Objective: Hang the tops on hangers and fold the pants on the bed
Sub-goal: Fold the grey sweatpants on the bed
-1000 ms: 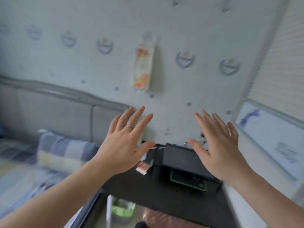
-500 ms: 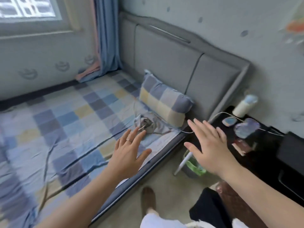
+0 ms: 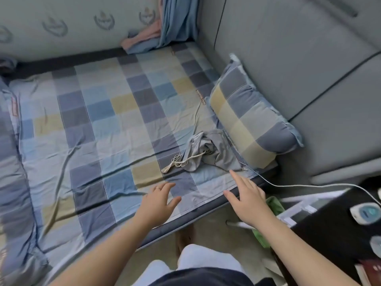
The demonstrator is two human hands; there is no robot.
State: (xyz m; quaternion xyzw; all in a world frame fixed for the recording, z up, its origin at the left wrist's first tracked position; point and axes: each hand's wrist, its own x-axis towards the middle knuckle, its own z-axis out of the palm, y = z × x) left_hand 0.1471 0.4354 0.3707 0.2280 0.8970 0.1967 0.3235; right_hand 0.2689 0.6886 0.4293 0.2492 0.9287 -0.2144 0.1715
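A crumpled grey garment (image 3: 212, 150) with a pale drawstring (image 3: 177, 162) lies on the checked bed sheet (image 3: 107, 112), close to the bed's near edge and against a checked pillow (image 3: 249, 122). My left hand (image 3: 158, 201) hovers over the sheet with fingers spread, holding nothing, a short way in front of the garment. My right hand (image 3: 247, 197) is stretched out flat above the bed's edge, its fingertips just short of the garment's lower right corner. No hangers are in view.
A grey padded headboard (image 3: 288, 58) rises on the right. A white cable (image 3: 309, 185) runs from the bed to a black bedside table (image 3: 334, 234) holding small items. A rolled blue quilt (image 3: 14, 162) lies at the left. Blue curtain and pink cloth (image 3: 144, 38) sit at the far corner.
The view has swung from the wall and bedside table down to the bed. Both hands, still spread, have come lower and nearer the grey garment.
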